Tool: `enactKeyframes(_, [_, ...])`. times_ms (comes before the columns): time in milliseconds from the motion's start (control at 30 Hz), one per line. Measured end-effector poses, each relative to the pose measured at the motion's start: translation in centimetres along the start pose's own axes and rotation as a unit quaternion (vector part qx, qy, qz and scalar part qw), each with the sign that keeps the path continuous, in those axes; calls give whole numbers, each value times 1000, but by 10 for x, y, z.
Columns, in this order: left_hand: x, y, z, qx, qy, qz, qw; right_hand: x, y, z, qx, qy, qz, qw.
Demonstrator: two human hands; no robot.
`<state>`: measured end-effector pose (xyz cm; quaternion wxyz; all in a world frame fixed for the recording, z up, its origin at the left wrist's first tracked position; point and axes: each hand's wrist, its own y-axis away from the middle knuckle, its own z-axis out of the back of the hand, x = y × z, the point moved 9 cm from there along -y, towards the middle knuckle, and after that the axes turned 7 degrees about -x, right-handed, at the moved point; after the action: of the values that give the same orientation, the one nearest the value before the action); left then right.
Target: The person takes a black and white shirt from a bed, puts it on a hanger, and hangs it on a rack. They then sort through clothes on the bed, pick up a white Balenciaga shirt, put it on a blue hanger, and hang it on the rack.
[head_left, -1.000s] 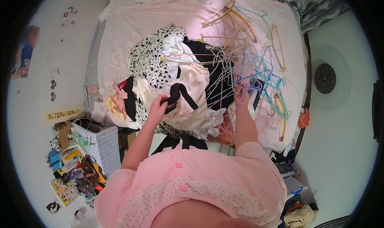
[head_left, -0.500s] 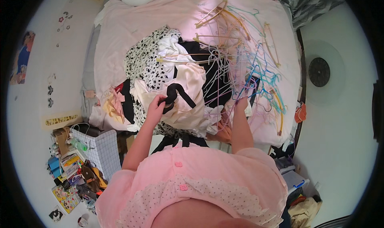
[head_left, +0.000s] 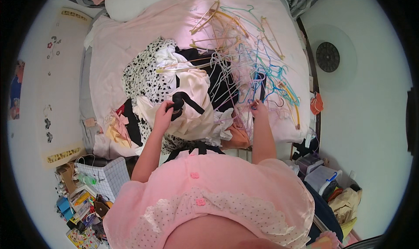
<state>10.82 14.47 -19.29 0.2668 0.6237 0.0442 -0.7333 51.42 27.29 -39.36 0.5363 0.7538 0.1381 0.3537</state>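
Note:
My left hand (head_left: pixel 163 112) is closed on a black fabric strap (head_left: pixel 193 103), which is looped at the fingers and trails to the right over a cream garment (head_left: pixel 192 85). My right hand (head_left: pixel 259 109) is at the near edge of a tangled heap of clothes hangers (head_left: pixel 224 76). Its fingers are pinched at a blue-purple hanger (head_left: pixel 257 96), though the exact grip is small in view. Left of the heap, a white cloth with black spots (head_left: pixel 142 76) lies under and beside the cream garment. Black clothing (head_left: pixel 221 85) shows beneath the hangers.
The pile lies on a bed with a pink sheet (head_left: pixel 118 48). Gold-coloured hangers (head_left: pixel 205 17) lie at its far side. A checked white box (head_left: pixel 107 177) stands lower left beside books and small items. Storage boxes (head_left: pixel 321 179) stand lower right. A round black fan (head_left: pixel 327 57) is at right.
The whole view has shifted, so the bed and pile appear further left. My right hand has drawn slightly away from the hangers, with its fingers now more visible. My left hand still holds the black strap.

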Motion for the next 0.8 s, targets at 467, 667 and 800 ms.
enactKeyframes(467, [1,5,7,-10,-12,2,1000,14,-6,-15,133,181,127,966])
enactKeyframes(667, [6,1,8,-11,-28,1,1000,12,-36,-32,180,72,25,981])
enactKeyframes(800, [3,-1,0,-10,-66,17,998,29,-49,-35,163,81,101,978])
